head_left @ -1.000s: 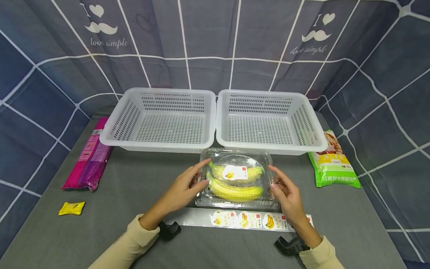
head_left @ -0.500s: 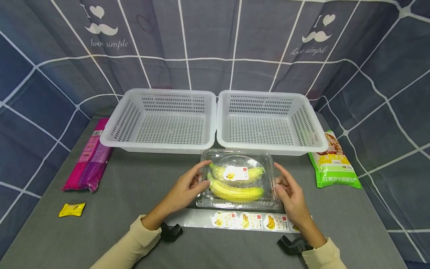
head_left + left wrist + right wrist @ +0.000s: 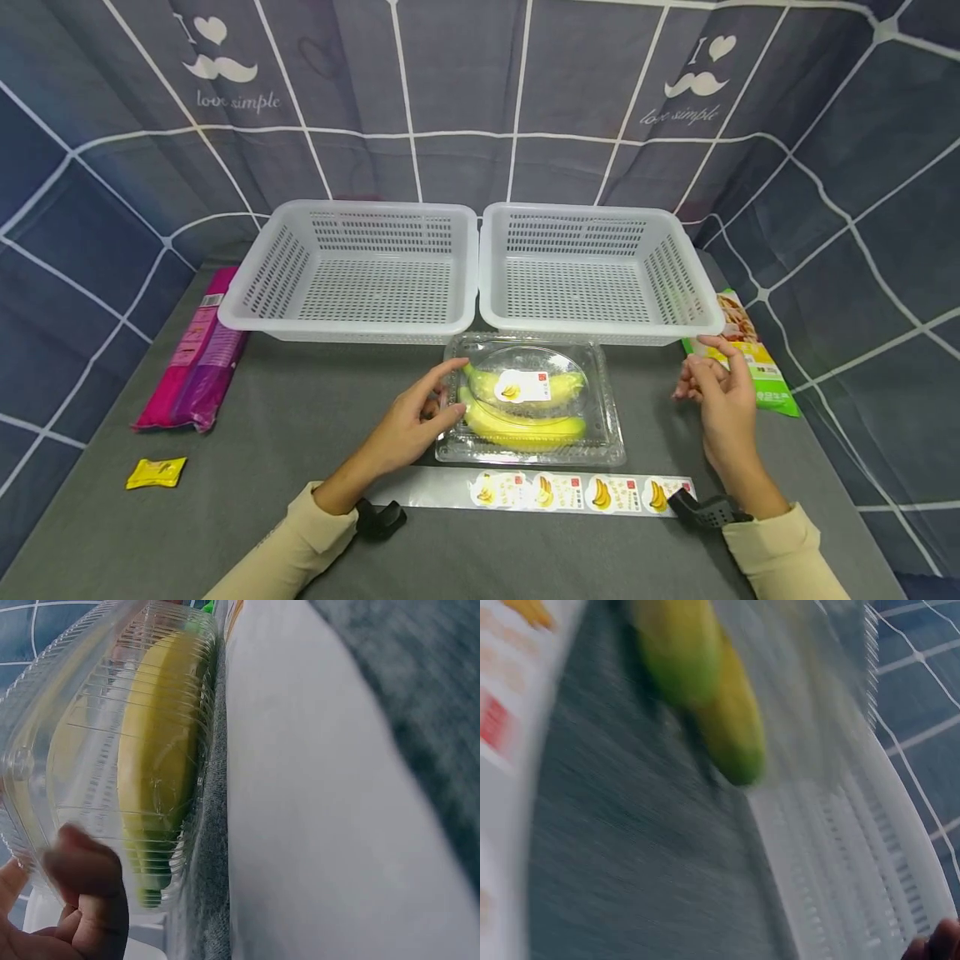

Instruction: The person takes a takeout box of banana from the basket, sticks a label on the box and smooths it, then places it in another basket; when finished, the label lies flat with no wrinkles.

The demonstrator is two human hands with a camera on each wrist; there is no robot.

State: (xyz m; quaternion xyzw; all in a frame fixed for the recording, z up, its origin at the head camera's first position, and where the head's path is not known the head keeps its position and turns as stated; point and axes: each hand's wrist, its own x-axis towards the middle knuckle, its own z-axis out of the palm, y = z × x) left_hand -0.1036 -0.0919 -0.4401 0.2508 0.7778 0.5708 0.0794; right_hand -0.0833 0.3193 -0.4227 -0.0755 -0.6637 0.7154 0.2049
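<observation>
A clear plastic clamshell box [image 3: 534,457] sits on the grey cloth, holding bananas [image 3: 525,430] under its lid. On the lid is a white banana sticker [image 3: 522,386]. My left hand [image 3: 408,425] touches the box's left side with spread thumb and index finger; the left wrist view shows the thumb [image 3: 94,881] by the clear wall, close to a banana [image 3: 161,735]. My right hand [image 3: 727,412] is off to the right, fingers loosely bent and holding nothing, partly over a green-and-yellow snack bag [image 3: 772,379]. Blurred banana ends [image 3: 731,742] appear in the right wrist view.
Two white perforated baskets [image 3: 360,325] stand side by side behind the box. In front of it lies a strip of banana stickers [image 3: 555,492]. A pink-purple packet [image 3: 198,358] and a small yellow wrapped piece [image 3: 156,472] lie at left. Tile-patterned curtains [image 3: 465,92] surround the table.
My right hand has left the box's right side and moved right, towards the green-and-yellow bag. My left hand stays at the box's left side, and the box has hardly moved.
</observation>
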